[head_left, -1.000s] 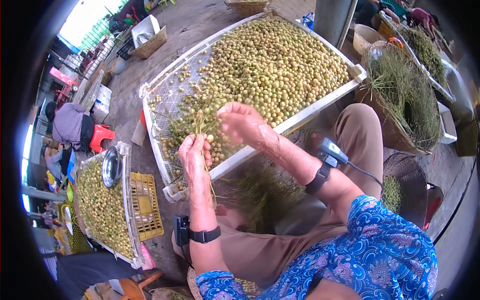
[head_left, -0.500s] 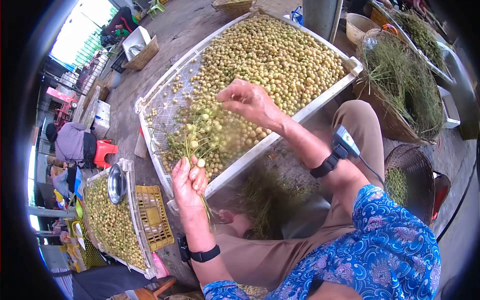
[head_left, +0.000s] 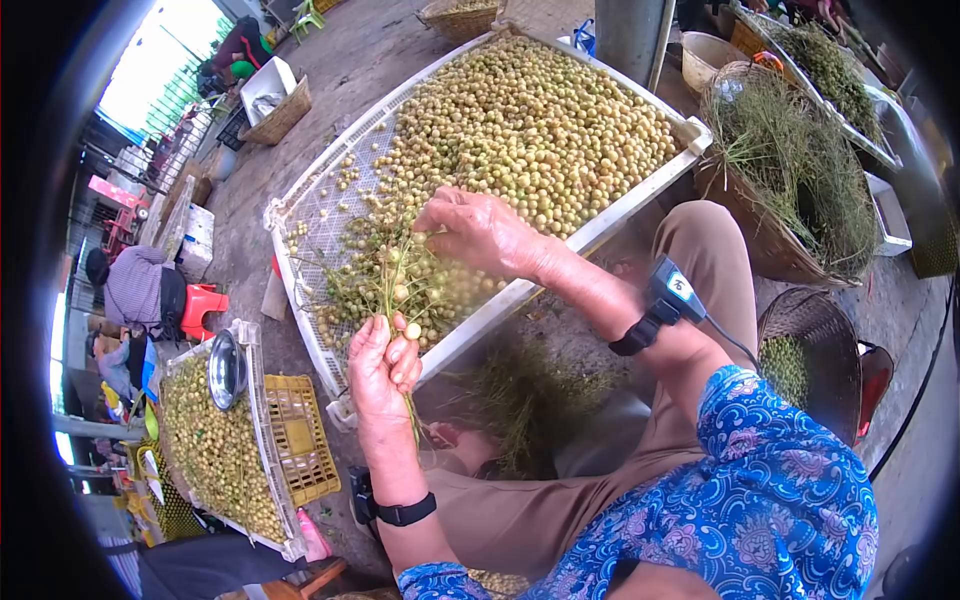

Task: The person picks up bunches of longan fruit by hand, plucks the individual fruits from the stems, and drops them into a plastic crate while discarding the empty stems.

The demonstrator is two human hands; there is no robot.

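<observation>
My left hand (head_left: 383,372) is closed around the thin green stems of a fruit sprig (head_left: 395,285) at the near left corner of a white mesh tray (head_left: 310,255). Several round, yellowish-green fruits hang on the sprig, and the stem ends poke out below my fist. Just above the sprig's top is my right hand (head_left: 478,230), its fingers bent and pressed together; what lies between them is mostly hidden. Loose round fruits (head_left: 540,130) heap over most of the tray. More leafy, stemmed fruit (head_left: 350,270) lies under and beside the sprig.
At the right stands a large basket of stripped stems (head_left: 790,170), with a smaller basket of green fruit (head_left: 785,370) below it. A second fruit tray (head_left: 215,450) holding a metal bowl (head_left: 228,370) is at left, beside a yellow crate (head_left: 300,435). Discarded stems (head_left: 530,400) lie between my legs.
My right hand has come down and left to the sprig's top, its fingers closing from a looser curl. My left hand keeps hold of the stems. The view has shifted slightly.
</observation>
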